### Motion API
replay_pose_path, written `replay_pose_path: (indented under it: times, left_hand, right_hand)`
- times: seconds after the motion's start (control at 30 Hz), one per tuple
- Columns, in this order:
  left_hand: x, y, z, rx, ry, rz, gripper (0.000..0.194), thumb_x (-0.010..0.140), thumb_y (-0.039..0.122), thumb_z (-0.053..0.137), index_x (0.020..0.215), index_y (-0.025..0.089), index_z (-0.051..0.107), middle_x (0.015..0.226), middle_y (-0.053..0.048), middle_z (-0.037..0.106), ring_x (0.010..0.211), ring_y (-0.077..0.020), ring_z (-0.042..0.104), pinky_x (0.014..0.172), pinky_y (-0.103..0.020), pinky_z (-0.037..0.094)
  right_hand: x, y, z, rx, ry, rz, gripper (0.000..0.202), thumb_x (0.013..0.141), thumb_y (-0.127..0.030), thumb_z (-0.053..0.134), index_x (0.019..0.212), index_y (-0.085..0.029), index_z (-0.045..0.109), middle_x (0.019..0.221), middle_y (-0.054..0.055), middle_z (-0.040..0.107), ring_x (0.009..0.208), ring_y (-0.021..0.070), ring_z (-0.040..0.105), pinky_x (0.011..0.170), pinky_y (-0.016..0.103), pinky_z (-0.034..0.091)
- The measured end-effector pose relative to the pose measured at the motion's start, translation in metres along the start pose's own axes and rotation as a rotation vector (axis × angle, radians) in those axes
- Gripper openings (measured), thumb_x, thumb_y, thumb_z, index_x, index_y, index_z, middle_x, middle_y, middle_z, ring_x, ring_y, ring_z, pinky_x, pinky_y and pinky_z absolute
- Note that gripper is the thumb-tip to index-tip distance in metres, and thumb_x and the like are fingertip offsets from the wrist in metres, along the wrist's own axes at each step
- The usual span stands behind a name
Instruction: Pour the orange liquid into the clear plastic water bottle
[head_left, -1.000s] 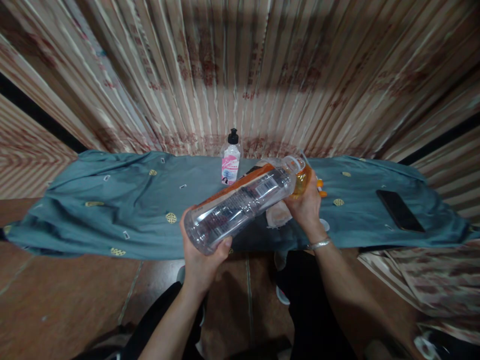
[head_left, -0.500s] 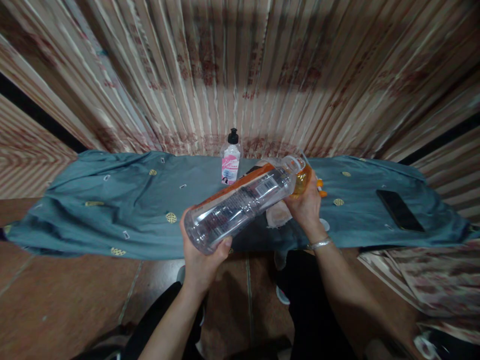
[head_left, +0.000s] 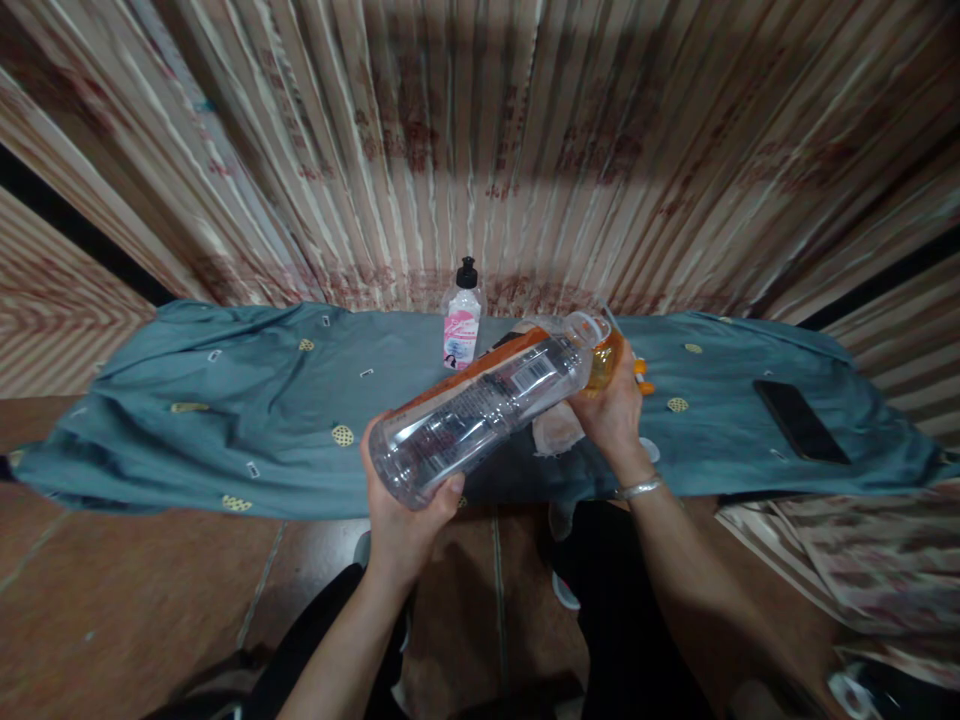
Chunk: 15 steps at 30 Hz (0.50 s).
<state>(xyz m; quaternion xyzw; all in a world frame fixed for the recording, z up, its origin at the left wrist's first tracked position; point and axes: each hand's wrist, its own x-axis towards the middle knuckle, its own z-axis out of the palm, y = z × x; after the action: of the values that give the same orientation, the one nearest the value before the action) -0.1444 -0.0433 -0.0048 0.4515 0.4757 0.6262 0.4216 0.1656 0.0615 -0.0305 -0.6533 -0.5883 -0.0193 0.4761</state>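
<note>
My left hand is wrapped round the base of a large clear plastic bottle with an orange label. The bottle lies tilted, its open mouth higher and pointing right. At that mouth, my right hand grips a small clear container with yellow-orange liquid in it. Its full shape is hidden by my fingers and the bottle's neck. Behind the big bottle stands a clear squeeze bottle with a black cap and a pink label. A pale, cloth-like piece lies under the bottle's neck, partly covered.
A blue-green patterned cloth covers the narrow table. Toward its right end lies a black phone. Orange pieces and a whitish round thing are beside my right hand. A striped curtain hangs behind.
</note>
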Motion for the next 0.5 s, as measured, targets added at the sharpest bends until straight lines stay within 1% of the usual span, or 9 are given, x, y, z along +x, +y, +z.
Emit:
replay_pose_path:
  times: [0.17, 0.33, 0.43, 0.5]
  left_hand:
    - [0.0004, 0.0004, 0.0005, 0.017, 0.021, 0.006, 0.094, 0.065, 0.049, 0.111, 0.137, 0.021, 0.06, 0.136, -0.018, 0.078, 0.123, -0.0393, 0.083, 0.112, -0.056, 0.068]
    - [-0.0001, -0.0032, -0.0031, 0.05, -0.02, 0.05, 0.089, 0.073, 0.046, 0.108, 0.142, 0.021, 0.058, 0.141, -0.019, 0.08, 0.124, -0.0371, 0.084, 0.111, -0.053, 0.069]
    - [-0.0001, -0.005, -0.004, 0.044, -0.017, 0.048, 0.087, 0.072, 0.046, 0.108, 0.139, 0.021, 0.059, 0.142, -0.02, 0.08, 0.124, -0.0378, 0.084, 0.111, -0.053, 0.069]
    - [0.0002, -0.0054, -0.0037, 0.034, -0.013, 0.055, 0.087, 0.071, 0.046, 0.109, 0.138, 0.021, 0.06, 0.139, -0.019, 0.08, 0.122, -0.0377, 0.085, 0.109, -0.053, 0.07]
  right_hand:
    - [0.0003, -0.0027, -0.0008, -0.004, 0.009, 0.013, 0.095, 0.084, -0.064, 0.086, 0.162, -0.021, 0.053, 0.15, 0.025, 0.079, 0.137, 0.045, 0.08, 0.115, 0.068, 0.067]
    - [0.0005, -0.0016, 0.0, 0.008, -0.003, 0.02, 0.096, 0.085, -0.06, 0.086, 0.165, -0.02, 0.05, 0.15, 0.025, 0.078, 0.137, 0.0448, 0.079, 0.115, 0.068, 0.067]
    - [0.0004, 0.001, 0.0002, 0.008, -0.011, 0.012, 0.098, 0.083, -0.058, 0.087, 0.166, -0.021, 0.05, 0.153, 0.025, 0.077, 0.141, 0.046, 0.077, 0.117, 0.07, 0.065]
    - [0.0002, 0.0023, 0.0006, 0.008, -0.009, 0.002, 0.098, 0.084, -0.058, 0.087, 0.166, -0.021, 0.049, 0.152, 0.024, 0.077, 0.139, 0.0454, 0.078, 0.116, 0.069, 0.066]
